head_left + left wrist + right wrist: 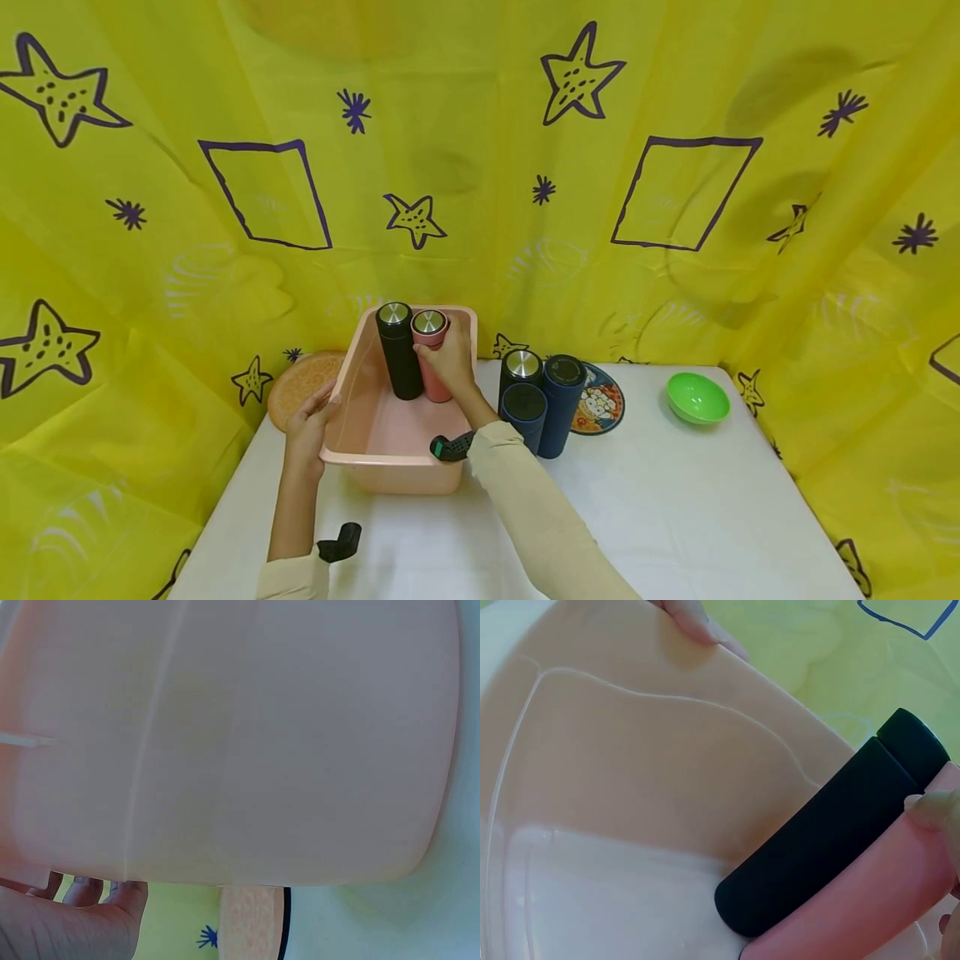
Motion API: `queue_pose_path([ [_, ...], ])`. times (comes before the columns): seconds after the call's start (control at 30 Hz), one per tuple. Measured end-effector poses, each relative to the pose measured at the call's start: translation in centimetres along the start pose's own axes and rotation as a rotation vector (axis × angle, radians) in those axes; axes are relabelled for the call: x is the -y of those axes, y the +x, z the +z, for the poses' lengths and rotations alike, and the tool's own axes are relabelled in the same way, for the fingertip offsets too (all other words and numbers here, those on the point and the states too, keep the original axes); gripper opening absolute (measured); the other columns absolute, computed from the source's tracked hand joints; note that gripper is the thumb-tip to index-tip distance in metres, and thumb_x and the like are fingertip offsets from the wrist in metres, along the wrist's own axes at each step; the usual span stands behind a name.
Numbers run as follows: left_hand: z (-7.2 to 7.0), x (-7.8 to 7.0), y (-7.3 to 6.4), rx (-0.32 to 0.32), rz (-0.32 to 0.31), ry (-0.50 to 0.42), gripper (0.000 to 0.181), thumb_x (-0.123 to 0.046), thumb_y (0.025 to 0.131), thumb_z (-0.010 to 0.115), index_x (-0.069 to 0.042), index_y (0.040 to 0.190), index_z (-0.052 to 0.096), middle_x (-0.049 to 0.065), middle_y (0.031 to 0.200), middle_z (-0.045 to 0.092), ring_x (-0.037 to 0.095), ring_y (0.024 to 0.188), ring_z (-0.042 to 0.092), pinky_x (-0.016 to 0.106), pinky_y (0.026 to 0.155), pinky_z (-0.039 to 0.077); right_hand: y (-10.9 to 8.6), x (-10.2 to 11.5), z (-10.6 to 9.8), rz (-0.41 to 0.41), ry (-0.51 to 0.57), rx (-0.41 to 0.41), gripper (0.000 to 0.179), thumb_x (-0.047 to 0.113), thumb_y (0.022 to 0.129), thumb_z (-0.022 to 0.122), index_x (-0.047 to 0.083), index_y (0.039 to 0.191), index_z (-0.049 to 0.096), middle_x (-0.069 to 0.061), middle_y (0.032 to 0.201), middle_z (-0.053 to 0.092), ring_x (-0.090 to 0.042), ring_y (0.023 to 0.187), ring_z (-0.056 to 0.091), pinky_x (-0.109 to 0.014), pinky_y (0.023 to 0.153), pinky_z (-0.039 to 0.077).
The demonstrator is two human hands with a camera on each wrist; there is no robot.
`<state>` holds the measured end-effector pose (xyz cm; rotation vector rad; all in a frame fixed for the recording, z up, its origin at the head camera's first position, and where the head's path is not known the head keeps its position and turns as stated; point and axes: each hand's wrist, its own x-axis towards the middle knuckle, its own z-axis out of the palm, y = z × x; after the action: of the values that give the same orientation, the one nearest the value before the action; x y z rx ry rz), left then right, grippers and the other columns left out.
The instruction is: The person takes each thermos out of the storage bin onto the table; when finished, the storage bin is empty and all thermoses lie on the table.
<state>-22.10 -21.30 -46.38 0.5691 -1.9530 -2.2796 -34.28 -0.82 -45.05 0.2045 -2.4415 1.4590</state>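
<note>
A pink plastic tub (360, 457) stands on the white table, and my left hand (306, 429) grips its left rim. Inside the tub my right hand (453, 360) holds a pink flask (430, 337) with a silver-topped lid. Right beside it stands a black flask (397, 354), upright against the tub's far part. In the right wrist view the thumb lies along the pink flask (870, 900), close to the black flask (817, 832). The left wrist view shows the tub's outer wall (300, 750) and the left fingers at its edge.
Right of the tub stand a dark flask with a silver top (522, 364), a shorter blue flask (524, 408) and a taller blue flask (562, 408). Behind them lies a patterned plate (604, 403). A green bowl (697, 398) sits far right. A round tan mat (288, 385) lies left.
</note>
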Motion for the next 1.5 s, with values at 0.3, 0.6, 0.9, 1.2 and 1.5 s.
queue_pose_path([
  [0.3,-0.1,0.1,0.2,0.006,-0.014,-0.024,0.051,-0.020,0.099,0.058,-0.012,0.147,0.044,-0.012,0.117,0.055,0.005,0.106,0.054,0.022,0.089,0.050,-0.2,0.3,0.2,-0.018,-0.006,-0.061,0.070,0.020,0.075,0.085,0.002,0.131,0.046,-0.017,0.125,0.060,-0.030,0.115,0.061,-0.043,0.097,0.051],
  [0.6,-0.1,0.0,0.1,0.007,-0.011,-0.022,0.053,-0.022,0.098,0.060,-0.011,0.147,0.044,-0.013,0.113,0.056,0.003,0.101,0.057,0.023,0.089,0.051,-0.7,0.3,0.1,-0.021,-0.029,-0.074,0.071,0.021,0.074,0.086,0.003,0.131,0.047,-0.016,0.124,0.061,-0.029,0.115,0.061,-0.042,0.096,0.052],
  [0.9,0.0,0.0,0.0,0.001,-0.012,-0.022,0.052,-0.019,0.098,0.058,-0.012,0.148,0.043,-0.010,0.121,0.055,0.007,0.109,0.053,0.028,0.098,0.047,-1.2,0.3,-0.1,-0.050,-0.004,-0.086,0.070,0.023,0.073,0.086,0.005,0.129,0.048,-0.015,0.120,0.062,-0.029,0.109,0.063,-0.042,0.091,0.054],
  [1.2,0.1,0.1,0.1,0.001,-0.027,-0.022,0.051,-0.017,0.098,0.057,-0.012,0.148,0.043,-0.012,0.117,0.055,0.007,0.110,0.052,0.031,0.101,0.045,-1.7,0.2,-0.2,-0.054,0.022,-0.094,0.068,0.024,0.072,0.086,0.006,0.127,0.051,-0.012,0.119,0.063,-0.027,0.107,0.064,-0.041,0.090,0.054],
  [1.5,0.0,-0.2,0.1,0.004,-0.038,-0.033,0.052,-0.017,0.099,0.056,-0.013,0.148,0.043,-0.009,0.122,0.052,0.008,0.110,0.051,0.022,0.092,0.048,-2.2,0.6,-0.6,-0.098,0.010,-0.107,0.066,0.028,0.072,0.086,0.006,0.125,0.053,-0.011,0.115,0.065,-0.026,0.104,0.065,-0.039,0.089,0.055],
])
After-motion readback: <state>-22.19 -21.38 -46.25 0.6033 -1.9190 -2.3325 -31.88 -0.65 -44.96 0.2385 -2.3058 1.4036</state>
